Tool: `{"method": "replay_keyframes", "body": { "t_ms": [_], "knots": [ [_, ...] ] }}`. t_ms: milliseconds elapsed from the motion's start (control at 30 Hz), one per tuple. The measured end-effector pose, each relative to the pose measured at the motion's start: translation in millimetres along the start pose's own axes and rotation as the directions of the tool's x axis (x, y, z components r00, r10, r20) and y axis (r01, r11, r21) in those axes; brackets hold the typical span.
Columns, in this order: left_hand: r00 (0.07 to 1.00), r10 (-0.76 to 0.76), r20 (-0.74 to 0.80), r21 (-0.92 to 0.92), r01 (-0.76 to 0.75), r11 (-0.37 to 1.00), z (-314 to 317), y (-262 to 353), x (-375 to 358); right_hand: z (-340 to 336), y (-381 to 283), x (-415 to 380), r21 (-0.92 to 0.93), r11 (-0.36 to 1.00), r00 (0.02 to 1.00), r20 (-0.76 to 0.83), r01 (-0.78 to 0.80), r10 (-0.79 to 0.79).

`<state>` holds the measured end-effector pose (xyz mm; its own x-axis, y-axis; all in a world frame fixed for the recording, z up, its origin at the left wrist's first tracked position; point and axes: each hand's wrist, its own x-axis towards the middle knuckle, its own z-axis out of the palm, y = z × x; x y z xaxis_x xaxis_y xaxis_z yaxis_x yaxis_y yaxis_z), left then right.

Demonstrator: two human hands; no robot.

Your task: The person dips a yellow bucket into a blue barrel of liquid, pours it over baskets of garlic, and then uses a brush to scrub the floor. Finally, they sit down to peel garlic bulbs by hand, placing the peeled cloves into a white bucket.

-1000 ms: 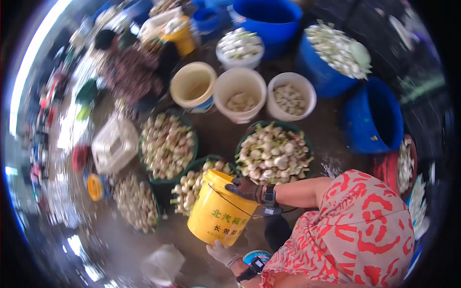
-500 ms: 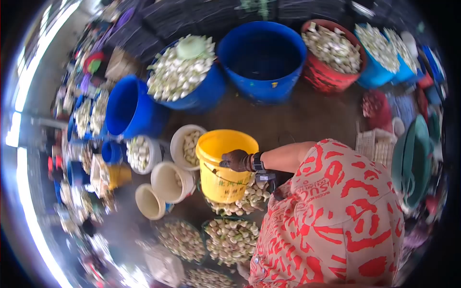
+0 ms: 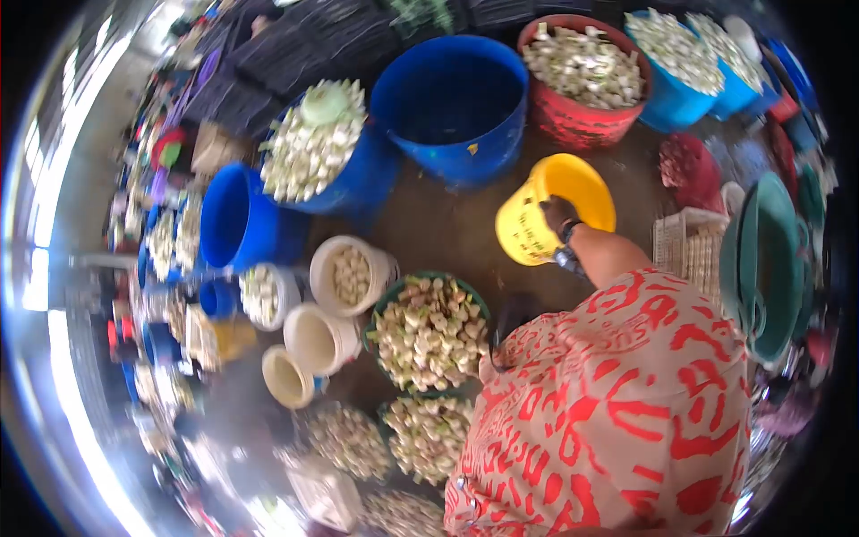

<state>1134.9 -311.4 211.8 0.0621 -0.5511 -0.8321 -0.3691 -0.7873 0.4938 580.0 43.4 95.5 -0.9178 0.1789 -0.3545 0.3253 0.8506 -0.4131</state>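
My right hand (image 3: 559,212), in a dark glove with a watch at the wrist, is closed on the yellow bucket (image 3: 526,228) at its rim. The bucket tilts, its open mouth facing the upper right, and its visible interior shows only yellow wall. Below and left of it stands a green-rimmed basket (image 3: 484,302) heaped with pale bulbs (image 3: 429,336). My left hand does not show.
Large blue tubs (image 3: 447,152) and a red tub (image 3: 582,125) stand along the top. White buckets (image 3: 385,268) are left of centre. A white crate (image 3: 669,242) and green tubs (image 3: 777,268) lie right. More bulb heaps (image 3: 429,438) are below.
My right hand and the yellow bucket have moved up and right, away from the bulb basket, which is now uncovered. The bucket has gone from nearly upright to tilted.
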Motion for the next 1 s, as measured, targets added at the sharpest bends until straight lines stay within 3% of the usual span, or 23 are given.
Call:
{"method": "replay_keyframes", "body": {
  "t_ms": [33,133,233,433,533,667,733,767,800,833,867,900,933,1000],
  "knots": [
    [1.000,-0.003,-0.010,-0.033,0.003,0.999,-13.6,-16.0,-8.0,-25.4,4.0,-16.9,0.059,0.998,1.000,0.028,-0.003,0.001],
    [0.999,-0.029,-0.035,-0.131,0.024,0.991,-55.3,-67.4,-33.1,-49.5,13.3,-40.9,-0.176,0.984,0.996,0.094,0.008,0.009],
    [0.994,-0.072,-0.087,-0.240,0.049,0.970,-96.7,-130.3,-65.5,-41.2,18.8,-61.6,-0.288,0.948,0.986,0.135,0.136,-0.100],
    [0.959,-0.193,-0.208,-0.448,0.082,0.890,-159.7,-250.9,-139.0,-6.4,13.5,-84.2,-0.143,0.902,0.904,0.209,0.407,-0.374],
    [0.939,-0.251,-0.236,-0.519,0.096,0.849,-180.0,-292.4,-162.5,-1.1,-8.2,-111.4,-0.124,0.859,0.835,0.339,0.496,-0.433],
    [0.909,-0.324,-0.262,-0.609,0.105,0.786,-204.7,-339.4,-181.1,15.6,-55.0,-152.7,-0.144,0.724,0.714,0.372,0.675,-0.593],
    [0.897,-0.346,-0.274,-0.648,0.094,0.756,-223.4,-370.7,-166.2,40.3,-77.4,-170.1,-0.098,0.606,0.600,0.331,0.790,-0.728],
    [0.987,-0.145,-0.068,-0.679,0.061,0.731,-240.7,-400.1,-152.9,45.3,-92.0,-180.0,-0.076,0.547,0.537,0.343,0.834,-0.771],
    [0.988,0.083,0.128,-0.712,0.033,0.701,-249.1,-415.2,-150.5,51.4,-105.6,-191.8,-0.050,0.487,0.472,0.353,0.872,-0.808],
    [0.985,0.033,0.171,-0.747,0.108,0.657,-240.4,-404.2,-156.0,64.5,-117.2,-200.1,-0.023,0.503,0.475,0.372,0.864,-0.798],
    [0.976,0.195,0.096,-0.385,-0.144,0.912,-230.4,-396.7,-171.5,76.7,-129.8,-207.2,-0.073,0.493,0.477,0.405,0.867,-0.780],
    [0.934,0.356,0.014,0.456,-0.323,0.829,-211.6,-376.0,-194.6,84.8,-142.6,-214.6,-0.070,0.462,0.447,0.410,0.884,-0.795],
    [0.863,0.501,-0.065,0.835,-0.228,0.502,-180.0,-333.9,-227.5,95.6,-151.6,-223.4,-0.066,0.432,0.419,0.413,0.899,-0.809],
    [0.891,0.441,-0.105,0.888,-0.115,0.445,-191.5,-372.8,-223.0,121.4,-168.8,-229.0,-0.035,0.413,0.394,0.385,0.910,-0.835]
  ]
}}
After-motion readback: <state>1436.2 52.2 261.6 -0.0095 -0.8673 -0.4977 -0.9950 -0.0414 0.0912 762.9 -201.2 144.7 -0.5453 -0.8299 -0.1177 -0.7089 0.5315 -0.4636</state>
